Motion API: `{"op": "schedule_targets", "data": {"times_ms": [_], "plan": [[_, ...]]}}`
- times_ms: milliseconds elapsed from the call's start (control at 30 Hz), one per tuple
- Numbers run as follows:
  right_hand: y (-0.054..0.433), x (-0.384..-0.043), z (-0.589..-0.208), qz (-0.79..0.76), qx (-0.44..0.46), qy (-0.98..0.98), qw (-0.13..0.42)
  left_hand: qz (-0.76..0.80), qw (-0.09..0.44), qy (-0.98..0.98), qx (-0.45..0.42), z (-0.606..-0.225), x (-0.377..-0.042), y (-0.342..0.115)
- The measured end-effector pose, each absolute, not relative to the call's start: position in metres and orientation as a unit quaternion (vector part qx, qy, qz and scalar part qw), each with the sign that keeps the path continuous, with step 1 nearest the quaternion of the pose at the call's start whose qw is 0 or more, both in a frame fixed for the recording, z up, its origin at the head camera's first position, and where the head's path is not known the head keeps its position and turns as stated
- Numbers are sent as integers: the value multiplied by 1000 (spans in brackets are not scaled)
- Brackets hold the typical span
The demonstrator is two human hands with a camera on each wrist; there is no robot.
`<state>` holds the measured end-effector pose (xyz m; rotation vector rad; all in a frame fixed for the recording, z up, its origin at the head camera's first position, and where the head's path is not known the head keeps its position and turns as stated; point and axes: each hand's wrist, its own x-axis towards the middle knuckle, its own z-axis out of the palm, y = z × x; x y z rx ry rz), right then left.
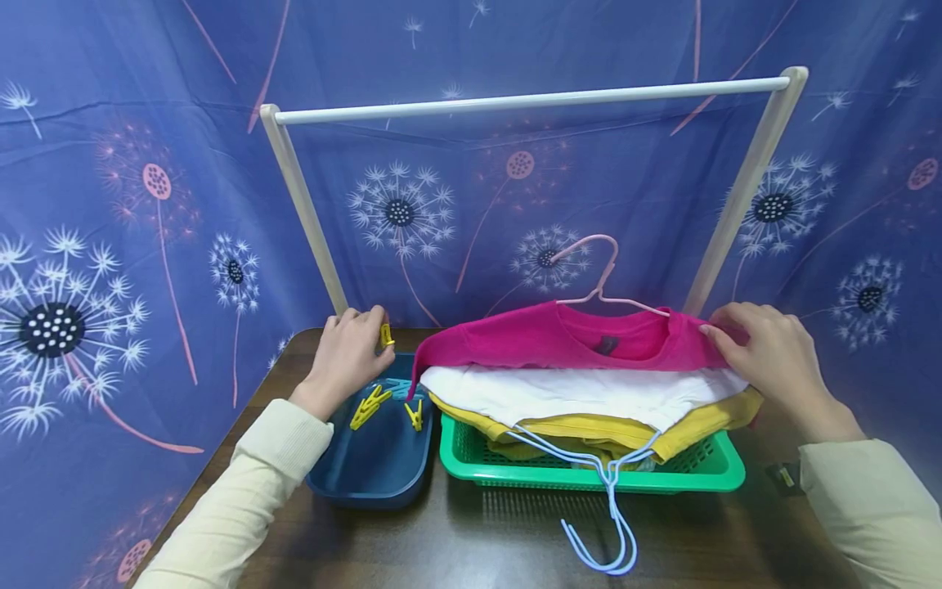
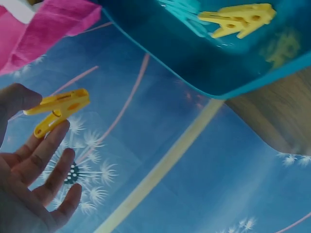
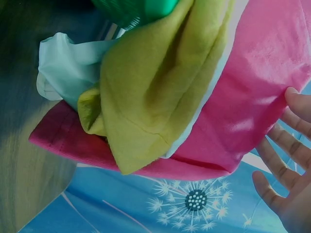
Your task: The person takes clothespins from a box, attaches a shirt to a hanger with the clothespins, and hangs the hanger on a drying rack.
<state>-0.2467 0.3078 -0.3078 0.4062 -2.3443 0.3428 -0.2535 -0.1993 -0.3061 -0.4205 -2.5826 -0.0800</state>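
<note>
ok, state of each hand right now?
Left hand: closed, pinching a yellow clothespin.
Right hand: closed, holding the pink shirt at its shoulder between thumb and fingers.

The table (image 1: pixel 353 548) is dark brown with faint wood grain. Near its left edge the tray (image 1: pixel 375 458) is navy, with yellow pegs (image 1: pixel 370 406) and turquoise pegs (image 1: pixel 398 388); the held peg (image 1: pixel 386 334) is yellow too. The basket (image 1: pixel 515 474) is bright green, its clothes a magenta shirt (image 1: pixel 508 337), a white garment (image 1: pixel 486 388) and a plain yellow garment (image 1: pixel 706 425). One hanger (image 1: pixel 611 245) is pale pink; the hangers (image 1: pixel 614 507) toward the front edge are light blue. Behind the back edge, a white rod (image 1: pixel 515 104) joins pale wooden posts (image 1: pixel 746 192); the blue curtain (image 1: pixel 456 49) bears white dandelions with black, white-dotted centres and pink stems. The sleeves (image 1: pixel 235 483) are cream.
</note>
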Motion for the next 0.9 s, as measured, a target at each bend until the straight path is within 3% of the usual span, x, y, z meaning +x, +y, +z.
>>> {"op": "schedule_targets", "data": {"times_ms": [267,900], "plan": [[308,-248,-309,128,157,-910,363,-113,277,-946,-126,-290,-248,-185],[307,-249,-308,115,144,-916,356,-213,302,-910,-189,-270,-242,-147]]}}
